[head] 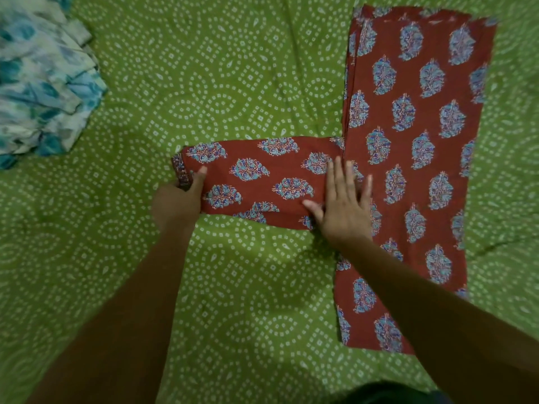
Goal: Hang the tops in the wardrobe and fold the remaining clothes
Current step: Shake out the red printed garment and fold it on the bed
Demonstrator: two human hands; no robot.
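A rust-red garment (414, 118) printed with blue leaf motifs lies flat on the green bedsheet (233, 77), its long body running from top to bottom at the right. Its sleeve (262, 176) stretches out to the left. My left hand (178, 202) pinches the sleeve's cuff end, thumb on top. My right hand (344, 205) presses flat, fingers straight, where the sleeve meets the body.
A crumpled white and teal blue floral garment (43, 80) lies at the upper left of the bed. The green sheet with white dotted circles covers everything else in view. A dark shape shows at the bottom edge.
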